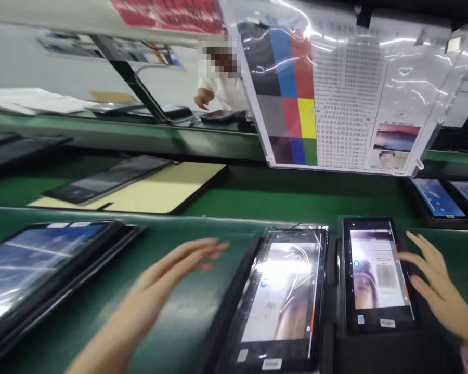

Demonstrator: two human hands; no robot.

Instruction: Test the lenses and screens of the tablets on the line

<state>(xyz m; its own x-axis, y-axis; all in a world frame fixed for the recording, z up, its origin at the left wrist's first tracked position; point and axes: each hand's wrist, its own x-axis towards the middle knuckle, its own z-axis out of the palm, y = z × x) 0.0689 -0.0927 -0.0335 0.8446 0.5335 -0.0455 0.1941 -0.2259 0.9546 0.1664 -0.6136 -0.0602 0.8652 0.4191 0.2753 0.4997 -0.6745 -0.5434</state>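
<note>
Black glass and bright light along the green counter [175, 327]

The middle tablet [281, 291] lies with its top end near the counter's far edge, black-framed and wrapped in clear film [273, 254] that wrinkles and throws back the lamps. Its screen glows with a camera view: a white burst of glare, pinkish skin tones lower down, a round blue icon at the left and a red strip by the right border. Pale labels sit on its lower frame. Beside it the right tablet [378, 280] rests on a black base [366, 353], its top overlapping the line of the far edge. Its picture shows part of a person and a greyish printed block, again with a blue icon and red marks.

The person's left hand [187, 259] is blurred, fingers stretched out side by side, empty, over the counter and apart from the middle tablet. The right hand [429, 270] has its fingers spread at the right tablet's right edge; I can't tell whether they touch.

More tablets [50, 265] lie stacked on the counter to the left. Beyond the far edge, a dark tablet [109, 179] lies on a yellow board [187, 182], and a sleeved sheet [347, 93] with colour blocks hangs above
</note>
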